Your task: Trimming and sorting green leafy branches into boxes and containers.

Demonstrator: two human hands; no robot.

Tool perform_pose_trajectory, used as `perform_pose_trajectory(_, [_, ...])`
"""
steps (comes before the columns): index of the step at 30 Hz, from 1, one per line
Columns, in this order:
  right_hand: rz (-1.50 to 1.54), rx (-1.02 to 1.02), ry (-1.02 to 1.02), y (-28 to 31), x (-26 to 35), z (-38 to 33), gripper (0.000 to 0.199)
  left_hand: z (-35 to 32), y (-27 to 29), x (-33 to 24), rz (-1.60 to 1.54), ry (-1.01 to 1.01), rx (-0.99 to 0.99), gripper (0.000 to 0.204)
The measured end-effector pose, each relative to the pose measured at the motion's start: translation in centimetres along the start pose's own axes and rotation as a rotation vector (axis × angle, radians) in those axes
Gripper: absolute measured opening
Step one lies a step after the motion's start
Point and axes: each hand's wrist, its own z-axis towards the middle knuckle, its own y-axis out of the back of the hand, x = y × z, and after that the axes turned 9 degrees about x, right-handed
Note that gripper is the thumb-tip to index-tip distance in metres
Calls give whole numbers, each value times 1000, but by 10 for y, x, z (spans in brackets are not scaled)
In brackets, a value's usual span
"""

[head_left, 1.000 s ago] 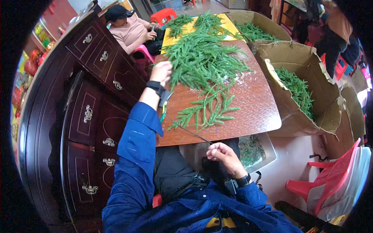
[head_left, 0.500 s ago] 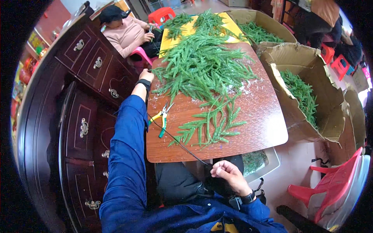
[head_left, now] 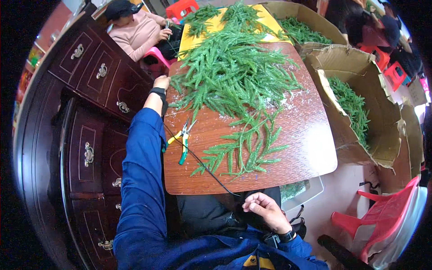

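Note:
My left hand [head_left: 162, 83] is closed at the table's left edge, beside the pile of artificial green sprigs [head_left: 238, 72]. Its fingertips are hidden, so what it holds cannot be seen. Over my lap, just past the near table edge, my right hand [head_left: 270, 213] has its fingers curled and thumb bent in; anything between them is lost against dark trousers. A thin black cord [head_left: 202, 165] runs from my left wrist across the table toward my right hand. Yellow-and-green pliers [head_left: 183, 140] lie with handles apart near my left forearm. Right of them rests a branched green spray [head_left: 245, 150].
Dark wooden drawers [head_left: 92, 108] line the left side. Cardboard boxes [head_left: 335, 63] with greenery stand along the right. A person in pink [head_left: 139, 31] works at the far left. A red plastic chair [head_left: 382, 220] and a pale tub [head_left: 310, 191] are at near right.
The whole view has shifted slightly. My right hand sits a little lower and farther from the table edge, and the cord hangs with more curve. The sprigs and pliers lie as before.

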Motion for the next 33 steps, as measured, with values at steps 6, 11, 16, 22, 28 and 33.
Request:
perform_pose_trajectory(6, [-13,22,35,2,-4,-1,17,-59,32,-37,-79,41,-436,45])
perform_pose_trajectory(11, [-49,31,65,8,-9,-2,18,-157,24,-117,-333,-279,-394,66])
perform_pose_trajectory(16, [-36,28,85,10,-12,-2,18,-267,0,-216,-433,-543,-181,61])
perform_pose_trajectory(22, [-52,35,117,9,-15,1,16,-326,-46,-268,-719,-643,55,57])
perform_pose_trajectory(28, [-76,56,113,8,-16,-1,15,-335,-105,-246,-784,-422,477,62])
perform_pose_trajectory(33, [-58,55,129,10,-20,0,15,-343,-143,-240,-333,-173,414,50])
